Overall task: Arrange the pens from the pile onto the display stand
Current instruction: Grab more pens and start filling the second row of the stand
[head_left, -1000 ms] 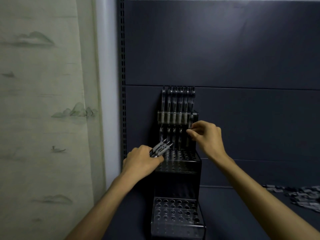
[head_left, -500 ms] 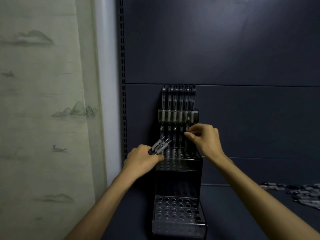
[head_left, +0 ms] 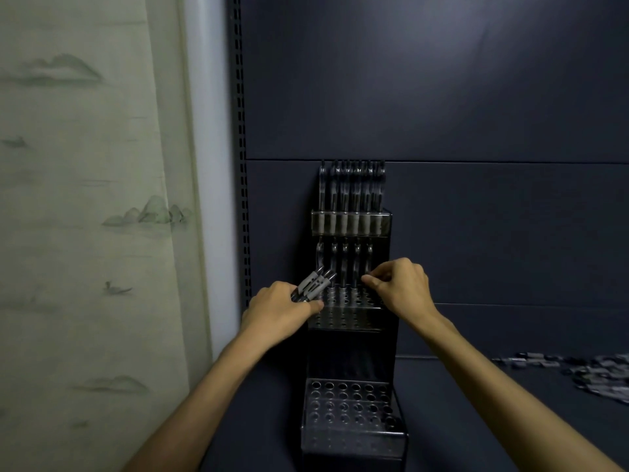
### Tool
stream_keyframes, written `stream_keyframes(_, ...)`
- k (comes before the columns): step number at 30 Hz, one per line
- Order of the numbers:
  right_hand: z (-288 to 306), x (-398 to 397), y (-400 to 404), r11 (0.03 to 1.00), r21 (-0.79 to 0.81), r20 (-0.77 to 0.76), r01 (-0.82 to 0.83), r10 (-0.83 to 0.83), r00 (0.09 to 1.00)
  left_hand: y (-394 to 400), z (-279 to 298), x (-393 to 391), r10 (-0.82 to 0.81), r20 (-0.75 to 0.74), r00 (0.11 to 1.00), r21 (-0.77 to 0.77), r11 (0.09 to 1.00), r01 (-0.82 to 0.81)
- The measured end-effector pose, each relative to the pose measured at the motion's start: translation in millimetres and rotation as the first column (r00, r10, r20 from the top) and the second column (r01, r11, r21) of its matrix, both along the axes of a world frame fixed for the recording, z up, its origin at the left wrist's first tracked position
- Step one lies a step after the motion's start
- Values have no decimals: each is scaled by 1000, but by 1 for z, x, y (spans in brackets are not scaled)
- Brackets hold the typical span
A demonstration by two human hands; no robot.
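Observation:
A tiered clear display stand [head_left: 354, 434] with rows of holes stands against the dark shelf back. Its top tier [head_left: 350, 223] is full of pens; the back row of the middle tier [head_left: 343, 316] holds several upright pens [head_left: 344, 267]. My left hand [head_left: 277, 313] grips a small bundle of grey-capped pens [head_left: 315, 284] beside the middle tier's left edge. My right hand [head_left: 400, 287] pinches a pen at the right end of that back row; the pen is mostly hidden by my fingers. The pen pile [head_left: 592, 371] lies on the shelf at the far right.
The bottom tier [head_left: 350, 407] shows open holes. A slotted shelf upright [head_left: 241, 165] runs down the left of the dark panel. A pale curtain with painted hills [head_left: 88, 216] hangs at the left.
My right hand has lowered along the right end of the middle tier's back row. My left hand with its bundle has barely moved.

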State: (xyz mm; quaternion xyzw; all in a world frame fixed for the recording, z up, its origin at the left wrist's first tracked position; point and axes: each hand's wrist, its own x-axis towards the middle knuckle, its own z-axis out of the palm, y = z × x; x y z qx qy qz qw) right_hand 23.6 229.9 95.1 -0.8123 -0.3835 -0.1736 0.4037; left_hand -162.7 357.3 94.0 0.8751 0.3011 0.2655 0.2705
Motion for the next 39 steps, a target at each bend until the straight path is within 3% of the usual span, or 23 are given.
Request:
stream_keyframes(3,2,-4,-3,998,-58,-5,6,-6,1000,-2,1,0,3,-2,1000,19,1000,-3)
stream_keyframes(6,8,-20,-12,997,72,67,22,-27,997,-2,1,-1,14,3,1000,54,998,-14)
stream_keyframes(8,16,-36,-17,983,164,-76,-85,98,992,-2,2,0,21,8,1000,71,997,-22)
stream_keyframes(10,22,-54,-20,942,232,-339,-242,311,888,-3,3,1,24,4,1000,86,996,-25)
stream_keyframes(12,24,-65,-20,891,308,-481,-334,449,753,-5,4,4,35,-6,999,108,994,-34)
stream_keyframes(16,21,-71,-19,848,327,-525,-417,529,667,-13,6,8,13,-11,1000,125,992,-12)
stream_keyframes(20,21,-61,-24,824,424,-570,-377,566,596,-9,3,7,9,-43,999,123,992,-4)
stream_keyframes(24,25,-47,-35,834,403,-594,-377,551,586,-1,2,4,5,-49,999,127,992,1)
stream_keyframes(28,25,-44,-38,856,274,-500,-439,517,695,-3,3,5,-7,-49,999,153,988,14)
stream_keyframes(32,29,-48,-41,863,-47,-149,-504,492,858,-8,4,7,4,-49,999,182,983,5)
stream_keyframes(35,34,-53,-40,856,-180,-24,-484,488,872,-8,4,8,6,-35,999,202,979,1)
stream_keyframes(39,39,-56,-36,830,-283,22,-480,506,862,-10,6,8,6,-8,1000,219,976,-4)
